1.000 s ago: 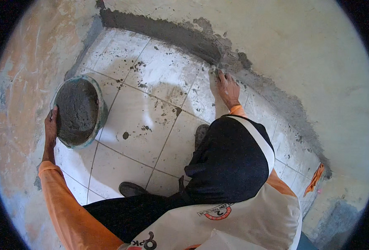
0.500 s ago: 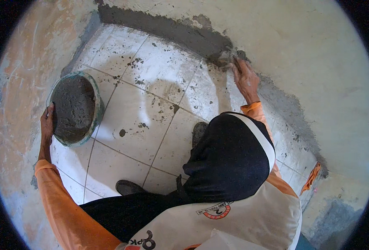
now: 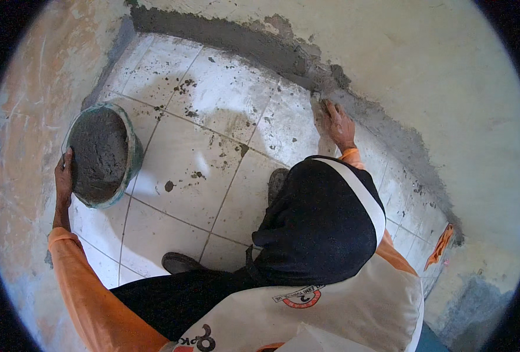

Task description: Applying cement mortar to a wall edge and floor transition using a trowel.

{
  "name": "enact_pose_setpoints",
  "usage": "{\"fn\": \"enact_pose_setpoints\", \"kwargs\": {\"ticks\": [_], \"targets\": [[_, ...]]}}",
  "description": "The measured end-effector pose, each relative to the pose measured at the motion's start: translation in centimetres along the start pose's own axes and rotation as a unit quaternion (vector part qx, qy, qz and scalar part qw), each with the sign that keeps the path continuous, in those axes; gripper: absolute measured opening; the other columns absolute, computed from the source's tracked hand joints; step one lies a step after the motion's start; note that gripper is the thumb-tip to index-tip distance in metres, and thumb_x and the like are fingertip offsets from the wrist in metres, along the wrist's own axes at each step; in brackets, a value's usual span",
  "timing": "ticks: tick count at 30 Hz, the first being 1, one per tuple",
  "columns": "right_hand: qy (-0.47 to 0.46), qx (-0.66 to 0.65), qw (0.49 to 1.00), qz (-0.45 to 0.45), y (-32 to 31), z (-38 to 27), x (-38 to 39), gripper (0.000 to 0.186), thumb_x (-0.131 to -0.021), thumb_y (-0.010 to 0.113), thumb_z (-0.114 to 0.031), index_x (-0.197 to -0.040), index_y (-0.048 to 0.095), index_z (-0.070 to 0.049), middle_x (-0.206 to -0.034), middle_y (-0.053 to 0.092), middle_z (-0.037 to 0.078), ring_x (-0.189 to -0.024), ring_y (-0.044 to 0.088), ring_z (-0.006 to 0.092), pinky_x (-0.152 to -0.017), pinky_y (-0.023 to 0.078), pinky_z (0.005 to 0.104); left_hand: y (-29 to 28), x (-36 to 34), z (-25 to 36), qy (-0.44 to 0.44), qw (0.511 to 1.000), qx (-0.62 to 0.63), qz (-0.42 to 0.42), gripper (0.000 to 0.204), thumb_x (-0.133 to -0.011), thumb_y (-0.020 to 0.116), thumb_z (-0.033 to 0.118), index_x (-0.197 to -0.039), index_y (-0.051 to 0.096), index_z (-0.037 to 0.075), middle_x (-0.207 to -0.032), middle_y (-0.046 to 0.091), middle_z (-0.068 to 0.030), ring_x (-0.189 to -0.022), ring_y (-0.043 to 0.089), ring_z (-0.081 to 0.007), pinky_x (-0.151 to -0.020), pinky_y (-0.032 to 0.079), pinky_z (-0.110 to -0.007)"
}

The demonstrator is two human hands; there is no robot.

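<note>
- Near the left wall [image 3: 31, 135], as the head view had it, sat a teal basin [image 3: 135, 161] full of dark grey mortar [image 3: 100, 155]; whether its base touched the tiled floor [image 3: 180, 146], I couldn't tell.
- I judged it heavy for one arm, its load dense, wet and soft, its thin wall likely to flex and its rim perhaps slippery; opposite sides of the rim looked the surest hold.
- The left hand [image 3: 64, 176] gripped the rim's outer left side, thumb over the edge, the arm stretched forward in its orange sleeve [image 3: 90, 287].
- The right hand [image 3: 340, 126] reached beyond the black-clad knee [image 3: 324, 223], back upward, fingers bent toward the mortar band [image 3: 213, 34] along the wall's foot; whether they closed on anything, I couldn't tell.
</note>
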State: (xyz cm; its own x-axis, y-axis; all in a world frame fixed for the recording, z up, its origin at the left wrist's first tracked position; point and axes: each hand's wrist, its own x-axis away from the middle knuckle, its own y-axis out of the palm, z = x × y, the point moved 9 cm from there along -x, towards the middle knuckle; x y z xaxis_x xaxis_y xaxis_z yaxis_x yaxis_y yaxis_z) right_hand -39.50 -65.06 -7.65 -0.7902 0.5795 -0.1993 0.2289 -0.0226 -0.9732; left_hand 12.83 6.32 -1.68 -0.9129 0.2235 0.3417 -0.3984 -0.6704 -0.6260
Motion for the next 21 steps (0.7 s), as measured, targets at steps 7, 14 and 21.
{"fn": "enact_pose_setpoints", "kwargs": {"ticks": [7,14,21], "targets": [[0.013,-0.012,0.999,0.045,-5.7,-0.4,-2.4,0.043,-0.099,0.067,-0.038,-0.139,0.064,-0.022,-0.129,0.07,0.016,-0.103,0.071,0.0424,-0.079,0.059,0.053,-0.4,-0.2,-0.7,0.002,1.0,0.013,0.006,0.088,-0.099,0.057,0.069,-0.15,0.054,-0.002,-0.143,0.063,-0.0192,-0.129,0.062,-0.0297,-0.114,0.042,-0.039],[-0.002,-0.062,0.992,0.112,-13.5,-3.4,-3.5,0.035,-0.1,0.069,-0.032,-0.13,0.069,-0.015,-0.116,0.073,0.014,-0.098,0.073,0.0389,-0.078,0.059,0.0475,-0.7,-0.4,-0.6,0.012,1.0,0.005,0.005,0.086,-0.1,0.057,0.068,-0.15,0.055,-0.002,-0.142,0.064,-0.0187,-0.128,0.062,-0.0289,-0.113,0.043,-0.039],[-0.073,0.02,0.985,0.153,-12.1,-5.6,-2.0,0.035,-0.098,0.072,-0.027,-0.129,0.069,-0.012,-0.118,0.073,0.015,-0.099,0.074,0.0362,-0.079,0.059,0.0447,-0.1,0.3,0.2,-0.004,1.0,-0.001,0.003,0.085,-0.1,0.056,0.068,-0.149,0.057,-0.001,-0.14,0.065,-0.0176,-0.126,0.063,-0.0289,-0.112,0.043,-0.039]]}}
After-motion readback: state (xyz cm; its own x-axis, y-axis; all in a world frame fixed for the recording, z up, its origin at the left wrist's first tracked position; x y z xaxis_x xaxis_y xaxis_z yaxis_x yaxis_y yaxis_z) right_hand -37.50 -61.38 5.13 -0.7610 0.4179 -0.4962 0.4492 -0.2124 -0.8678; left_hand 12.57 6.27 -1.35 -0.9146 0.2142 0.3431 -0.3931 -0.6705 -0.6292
